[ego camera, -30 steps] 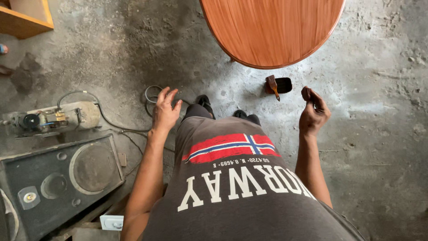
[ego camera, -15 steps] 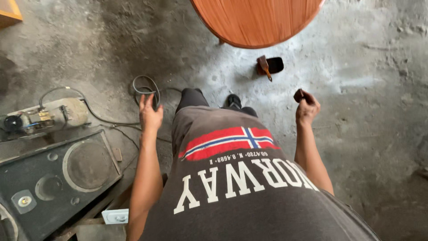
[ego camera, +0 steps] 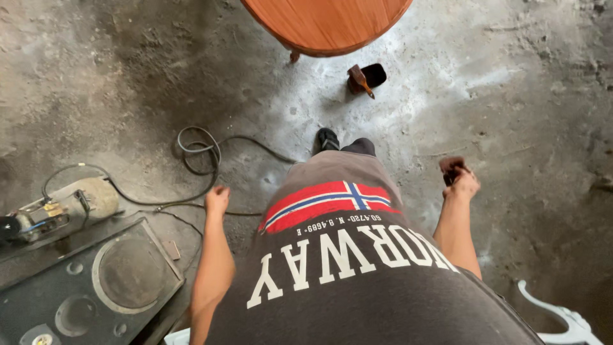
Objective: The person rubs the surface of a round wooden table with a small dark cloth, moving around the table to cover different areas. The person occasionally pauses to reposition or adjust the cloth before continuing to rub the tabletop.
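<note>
rag (ego camera: 452, 168) sits balled in our right hand (ego camera: 461, 185), gripped tight for wiping; left hand (ego camera: 217, 199) hangs loose and empty above the cable (ego camera: 199, 153), round desk (ego camera: 325, 25) ahead.

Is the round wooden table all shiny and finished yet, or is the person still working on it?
The visible part of the round wooden tabletop already looks evenly reddish-brown and smooth. The right hand holds a small dark pad, away from the table; the left hand is empty. A dark pot with a brush sits on the floor beside the table. The rest of the table is out of view, so what's left is unclear.
</note>
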